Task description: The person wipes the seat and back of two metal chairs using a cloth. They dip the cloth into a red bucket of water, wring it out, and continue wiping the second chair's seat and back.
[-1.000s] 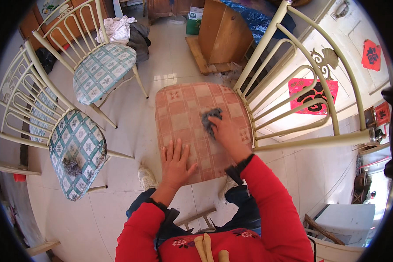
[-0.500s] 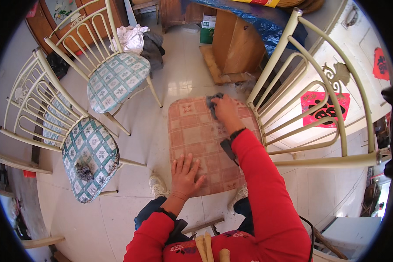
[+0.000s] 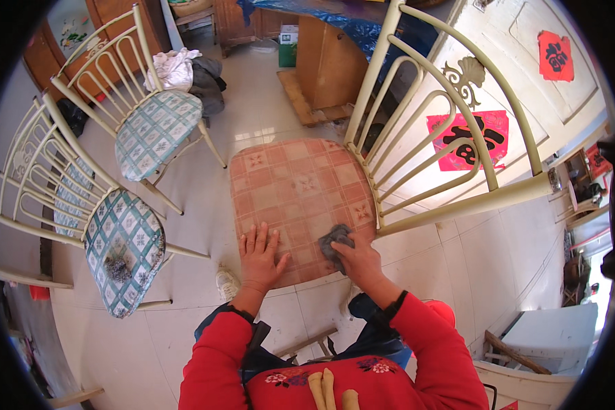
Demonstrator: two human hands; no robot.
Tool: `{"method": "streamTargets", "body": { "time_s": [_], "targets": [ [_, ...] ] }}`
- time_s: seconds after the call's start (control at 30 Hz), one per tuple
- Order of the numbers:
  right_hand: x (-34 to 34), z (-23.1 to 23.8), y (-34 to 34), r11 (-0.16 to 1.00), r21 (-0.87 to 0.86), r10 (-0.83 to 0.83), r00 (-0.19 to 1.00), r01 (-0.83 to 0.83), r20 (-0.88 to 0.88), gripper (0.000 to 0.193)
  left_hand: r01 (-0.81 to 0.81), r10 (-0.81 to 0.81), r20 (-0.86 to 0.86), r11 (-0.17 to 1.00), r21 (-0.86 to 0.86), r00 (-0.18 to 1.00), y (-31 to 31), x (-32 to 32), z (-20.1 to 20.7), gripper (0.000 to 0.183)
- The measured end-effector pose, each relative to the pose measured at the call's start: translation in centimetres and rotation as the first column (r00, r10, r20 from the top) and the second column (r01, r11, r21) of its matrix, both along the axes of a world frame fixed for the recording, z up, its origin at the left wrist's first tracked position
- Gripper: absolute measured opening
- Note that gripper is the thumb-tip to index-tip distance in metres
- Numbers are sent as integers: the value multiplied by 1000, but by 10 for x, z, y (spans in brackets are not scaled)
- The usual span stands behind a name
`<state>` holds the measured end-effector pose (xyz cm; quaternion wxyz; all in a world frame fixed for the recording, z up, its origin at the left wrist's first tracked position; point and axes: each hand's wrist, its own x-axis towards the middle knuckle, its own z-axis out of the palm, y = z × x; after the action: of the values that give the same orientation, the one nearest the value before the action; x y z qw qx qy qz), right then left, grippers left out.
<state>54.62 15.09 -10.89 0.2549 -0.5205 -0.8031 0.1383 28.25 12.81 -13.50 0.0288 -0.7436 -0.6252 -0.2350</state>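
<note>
One crumpled grey cloth [image 3: 335, 246] sits on a pink checked seat [image 3: 287, 178], close to its near right corner. The right hand [image 3: 361, 262] has its fingers bunched around the cloth, pressing it to the cover. The left hand [image 3: 261, 258] rests flat at the near left corner of the seat — palm down, fingers apart and holding nothing. A cream metal backrest [image 3: 430, 130] rises along the seat's right edge.

Beyond the left edge, well apart, stand two chairs with teal checked seats: a farther chair [image 3: 158, 126] and a nearer chair [image 3: 126, 232] — the latter bearing a dark, shaggy clump [image 3: 118, 268]. Past the seat's far edge, a brown wooden cabinet [image 3: 328, 68] stands on the tiled floor [image 3: 260, 113]. A pale cloth heap [image 3: 173, 68] is behind the farther chair; to the right, behind the backrest, a white door [image 3: 506, 89] bears red papers [image 3: 555, 56].
</note>
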Motion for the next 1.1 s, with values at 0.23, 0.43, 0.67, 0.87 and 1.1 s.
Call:
{"method": "streamTargets", "body": {
  "time_s": [0.23, 0.43, 0.67, 0.87, 1.1],
  "targets": [
    [-45, -11, 157, 970, -55, -233, 970, 237, 74, 27, 19, -17, 22, 997, -77, 1000, 2, -1, 8, 62],
    [-80, -10, 275, 948, -102, -281, 943, 302, 179, 27, 24, -22, 25, 997, -76, 999, 5, -4, 10, 59],
    [-75, -14, 270, 960, -82, -251, 953, 267, 169, 26, 15, -12, 44, 998, -54, 999, 3, -4, 12, 57],
    [-31, -14, 158, 990, 66, -132, 984, 125, 122, 28, 7, -6, 43, 1000, -16, 999, 2, -4, 3, 56],
    [19, -10, -16, 983, -34, -181, 982, 183, 53, 33, 3, -3, 6, 1000, 10, 1000, 0, -2, 0, 57]
  ]
}}
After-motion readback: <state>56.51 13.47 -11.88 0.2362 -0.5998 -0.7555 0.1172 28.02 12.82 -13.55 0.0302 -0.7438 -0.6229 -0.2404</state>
